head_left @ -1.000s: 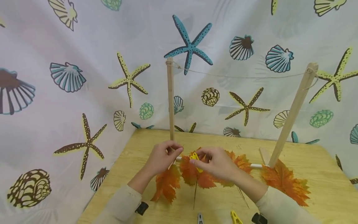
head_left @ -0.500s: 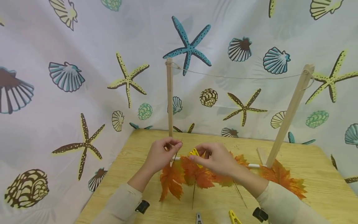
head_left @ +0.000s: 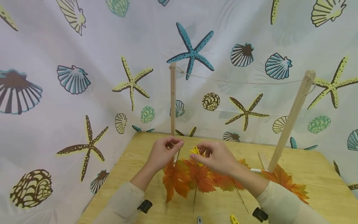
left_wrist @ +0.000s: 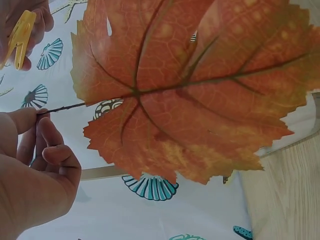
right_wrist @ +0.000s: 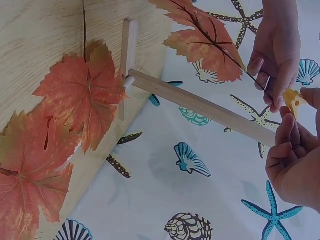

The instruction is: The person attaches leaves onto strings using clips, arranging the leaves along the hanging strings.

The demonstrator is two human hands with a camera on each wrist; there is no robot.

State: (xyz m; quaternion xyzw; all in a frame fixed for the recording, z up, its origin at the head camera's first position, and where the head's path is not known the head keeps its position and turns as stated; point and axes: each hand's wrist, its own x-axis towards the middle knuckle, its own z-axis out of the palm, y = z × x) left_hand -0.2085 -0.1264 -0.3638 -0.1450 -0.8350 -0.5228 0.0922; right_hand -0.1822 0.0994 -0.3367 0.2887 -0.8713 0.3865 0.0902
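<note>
My left hand (head_left: 162,151) pinches the thin dark stem of an orange-red artificial maple leaf (left_wrist: 195,95) between thumb and fingertips. The leaf hangs below that hand, in front of the left post. In my right hand (head_left: 219,157) a yellow clothespin (head_left: 196,151) is pinched by thumb and fingers, a short gap to the right of the left hand. The right wrist view shows the stem and the clothespin (right_wrist: 293,101) close together. Several more maple leaves (right_wrist: 82,95) lie on the table below the hands.
Two wooden posts (head_left: 173,99) stand on the wooden table (head_left: 131,174), with a slack string (head_left: 237,82) tied between their tops. A white rod (head_left: 255,170) runs low near the right post. At the front edge lie a grey clothespin (head_left: 199,220) and a yellow one. A patterned curtain hangs behind.
The leaf in my left hand has moved right and now hangs beside the other leaves. Both hands have risen slightly relative to the table, each keeping its hold. The head view has shifted a little.
</note>
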